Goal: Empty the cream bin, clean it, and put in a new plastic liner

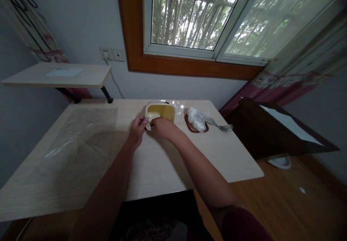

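Observation:
A rectangular plastic container [159, 110] with a pale rim and a yellowish inside stands near the back edge of the table. My left hand [137, 129] is closed at its near left corner, thumb and fingers pinching the rim. Over the near side of the container is my right hand [163, 127], its fingers curled down by the same corner. Whatever those fingers hold is hidden by the hand. To the right lies a crumpled clear plastic bag [197, 119] on top of a brown-edged lid or ring [189, 125].
A flat clear plastic sheet [78, 143] covers the left of the pale table [159, 168]. A raised shelf [35, 75] with a paper stands at the back left. Behind is a wall with a socket [118, 55] and a window. A dark cabinet [252, 132] stands right.

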`<state>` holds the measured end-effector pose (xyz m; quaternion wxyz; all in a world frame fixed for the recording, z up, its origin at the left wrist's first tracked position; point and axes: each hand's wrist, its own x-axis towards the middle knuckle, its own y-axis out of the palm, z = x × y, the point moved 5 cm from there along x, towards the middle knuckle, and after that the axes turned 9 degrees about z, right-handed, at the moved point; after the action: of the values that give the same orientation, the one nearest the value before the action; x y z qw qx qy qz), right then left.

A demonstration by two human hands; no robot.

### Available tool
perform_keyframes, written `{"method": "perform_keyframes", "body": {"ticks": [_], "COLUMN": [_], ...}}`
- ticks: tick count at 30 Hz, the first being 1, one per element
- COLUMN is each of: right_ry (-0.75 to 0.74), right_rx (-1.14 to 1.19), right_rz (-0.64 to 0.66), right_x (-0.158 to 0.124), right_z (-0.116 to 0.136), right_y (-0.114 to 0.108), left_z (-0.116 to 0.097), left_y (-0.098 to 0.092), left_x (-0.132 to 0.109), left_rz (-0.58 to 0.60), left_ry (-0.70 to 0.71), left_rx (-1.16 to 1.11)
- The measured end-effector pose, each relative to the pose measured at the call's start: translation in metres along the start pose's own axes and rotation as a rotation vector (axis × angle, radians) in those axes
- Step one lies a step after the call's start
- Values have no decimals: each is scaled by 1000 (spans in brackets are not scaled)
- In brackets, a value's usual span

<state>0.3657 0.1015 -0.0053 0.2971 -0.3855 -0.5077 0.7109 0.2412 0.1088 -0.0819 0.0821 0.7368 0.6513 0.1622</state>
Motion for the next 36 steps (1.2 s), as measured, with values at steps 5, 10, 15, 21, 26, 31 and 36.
{"method": "perform_keyframes", "body": {"ticks": [5,10,15,21,26,31,36], "right_ry": [48,83,154,255,315,373,394], "right_rx": [1,-17,-17,-32,-58,-64,-72], "right_rz": [128,208,255,260,267,237,219], "right_x": [28,47,61,67,65,61,58], "right_z": [-2,-6,-13,-17,-26,-28,-27], "right_y": [-2,6,14,17,20,22,19], "left_z": [-3,-2,1,0,-1,-2,-1], "left_y": [2,6,7,7,11,13,11], "left_x": [0,-2,-2,-2,-5,-6,-6], "left_rz": [35,83,86,41,43,48,25], "left_ry": [-9,-24,-17,-4,-21,-19,-18], "left_rx": [-62,-121,-166,-170,-158,-154,-137]}}
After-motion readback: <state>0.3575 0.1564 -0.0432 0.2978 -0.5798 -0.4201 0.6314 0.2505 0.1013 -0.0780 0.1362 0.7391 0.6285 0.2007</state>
